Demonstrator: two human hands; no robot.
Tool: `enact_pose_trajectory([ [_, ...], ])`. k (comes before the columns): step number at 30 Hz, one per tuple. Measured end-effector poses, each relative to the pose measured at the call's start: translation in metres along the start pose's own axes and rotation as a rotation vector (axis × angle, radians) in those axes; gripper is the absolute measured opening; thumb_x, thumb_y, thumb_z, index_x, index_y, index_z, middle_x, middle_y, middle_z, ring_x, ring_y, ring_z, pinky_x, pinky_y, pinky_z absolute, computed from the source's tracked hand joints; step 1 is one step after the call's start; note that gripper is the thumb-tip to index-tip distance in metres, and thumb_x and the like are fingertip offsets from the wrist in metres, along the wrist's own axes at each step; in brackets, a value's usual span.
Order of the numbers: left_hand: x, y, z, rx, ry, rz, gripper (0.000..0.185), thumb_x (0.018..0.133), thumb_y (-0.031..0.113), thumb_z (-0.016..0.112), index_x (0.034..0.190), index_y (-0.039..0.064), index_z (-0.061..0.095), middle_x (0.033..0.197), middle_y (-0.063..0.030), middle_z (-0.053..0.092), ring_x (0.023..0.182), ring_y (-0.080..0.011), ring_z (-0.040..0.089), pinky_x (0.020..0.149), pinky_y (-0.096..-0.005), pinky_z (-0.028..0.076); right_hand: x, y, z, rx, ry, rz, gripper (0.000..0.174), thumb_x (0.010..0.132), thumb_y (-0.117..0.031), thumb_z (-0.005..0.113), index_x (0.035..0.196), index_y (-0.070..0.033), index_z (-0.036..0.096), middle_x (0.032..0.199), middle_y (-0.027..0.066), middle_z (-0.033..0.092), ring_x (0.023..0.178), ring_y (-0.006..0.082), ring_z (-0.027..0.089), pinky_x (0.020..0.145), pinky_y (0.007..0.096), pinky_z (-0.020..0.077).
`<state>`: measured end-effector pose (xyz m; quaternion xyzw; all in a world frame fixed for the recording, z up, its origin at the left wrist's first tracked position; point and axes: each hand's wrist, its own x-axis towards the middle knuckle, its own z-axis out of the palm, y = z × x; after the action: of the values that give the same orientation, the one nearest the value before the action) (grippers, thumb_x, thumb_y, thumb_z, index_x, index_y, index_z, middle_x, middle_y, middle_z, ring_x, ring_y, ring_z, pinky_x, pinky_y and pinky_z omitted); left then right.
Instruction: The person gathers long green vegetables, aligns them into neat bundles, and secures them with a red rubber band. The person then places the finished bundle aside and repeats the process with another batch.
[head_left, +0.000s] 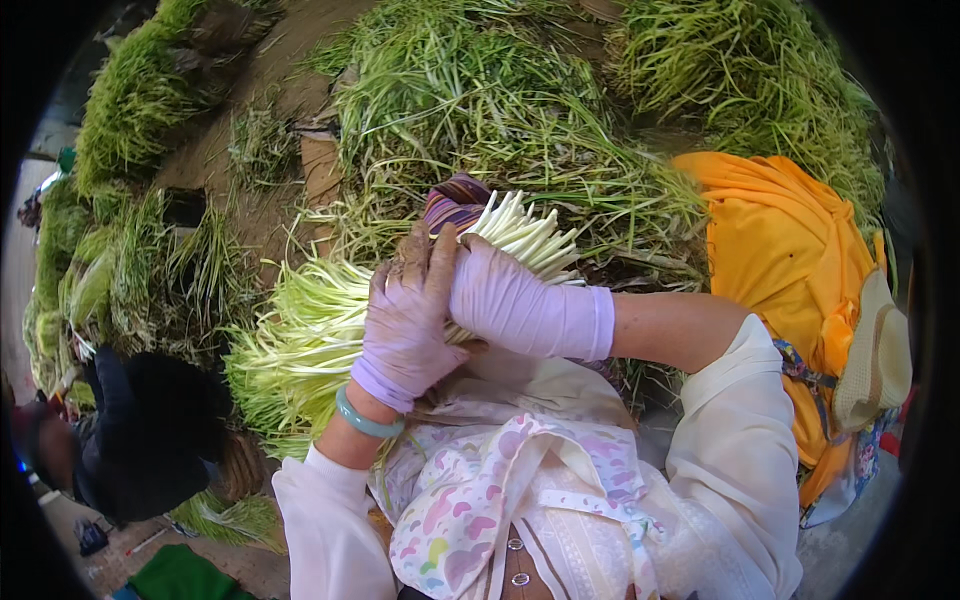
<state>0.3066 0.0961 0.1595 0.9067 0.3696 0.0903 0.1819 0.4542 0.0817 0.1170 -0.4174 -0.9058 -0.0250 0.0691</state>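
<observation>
A thick bundle of green-leaved vegetable stalks (322, 322) lies across the lap, its pale cut-looking ends (532, 236) pointing to the upper right. My right hand (517, 289), in a thin lilac glove, is wrapped around the stalks near the pale ends. My left hand (412, 315), in a soiled lilac glove, lies on the bundle beside it, fingers stretched upward; a pale green bangle (367, 420) circles that wrist. Which arm belongs to which side is read from the picture: left arm at left, right arm at right. A striped cloth (455, 201) shows just beyond the fingertips.
Large heaps of the green stalks (480, 90) lie ahead, with more at the upper right (735, 67) and left (135, 97). A person in dark clothing (150, 435) is at the lower left. At right are an orange cloth (787, 255) and a woven hat (874, 352).
</observation>
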Motion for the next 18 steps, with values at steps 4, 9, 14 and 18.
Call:
enact_pose_trajectory([
  [4, -0.002, -0.02, 0.03, -0.074, -0.017, -0.119, 0.125, 0.049, 0.026, 0.091, 0.15, 0.0, 0.023, 0.142, -0.0267, 0.044, 0.126, -0.0407, 0.048, 0.099, -0.0461, 0.041, -0.005, -0.002, 0.001, -0.023, -0.063, 0.035, 0.031, 0.076, -0.021, 0.059, 0.099, -0.002, 0.068, 0.095, 0.0123, 0.065, 0.097, 0.0269, 0.059, 0.084, 0.0379, 0.0459],
  [9, -0.008, -0.019, 0.042, -0.118, 0.101, -0.113, 0.128, 0.048, 0.027, 0.091, 0.15, -0.003, 0.019, 0.137, -0.0268, 0.048, 0.119, -0.0407, 0.053, 0.094, -0.0438, 0.045, 0.0, 0.0, 0.001, -0.047, -0.152, 0.05, 0.034, 0.08, -0.022, 0.058, 0.104, 0.0, 0.068, 0.103, 0.0138, 0.066, 0.103, 0.028, 0.06, 0.099, 0.0459, 0.0422],
  [14, -0.003, -0.017, 0.033, -0.094, -0.044, -0.249, 0.125, 0.052, 0.036, 0.09, 0.147, -0.007, 0.021, 0.138, -0.0282, 0.046, 0.119, -0.0398, 0.053, 0.098, -0.0437, 0.043, -0.012, 0.015, -0.003, -0.157, 0.058, 0.247, 0.038, 0.084, -0.021, 0.056, 0.113, 0.002, 0.063, 0.106, 0.0143, 0.066, 0.105, 0.0275, 0.061, 0.099, 0.0429, 0.0433],
  [18, 0.009, -0.022, 0.018, 0.117, -0.114, -0.039, 0.113, 0.051, 0.031, 0.091, 0.143, -0.004, 0.034, 0.124, -0.0265, 0.057, 0.111, -0.042, 0.057, 0.097, -0.0449, 0.045, -0.01, 0.019, 0.0, -0.045, -0.169, 0.272, 0.038, 0.087, -0.02, 0.053, 0.117, 0.003, 0.058, 0.099, 0.0138, 0.066, 0.099, 0.0249, 0.063, 0.093, 0.0375, 0.0458],
])
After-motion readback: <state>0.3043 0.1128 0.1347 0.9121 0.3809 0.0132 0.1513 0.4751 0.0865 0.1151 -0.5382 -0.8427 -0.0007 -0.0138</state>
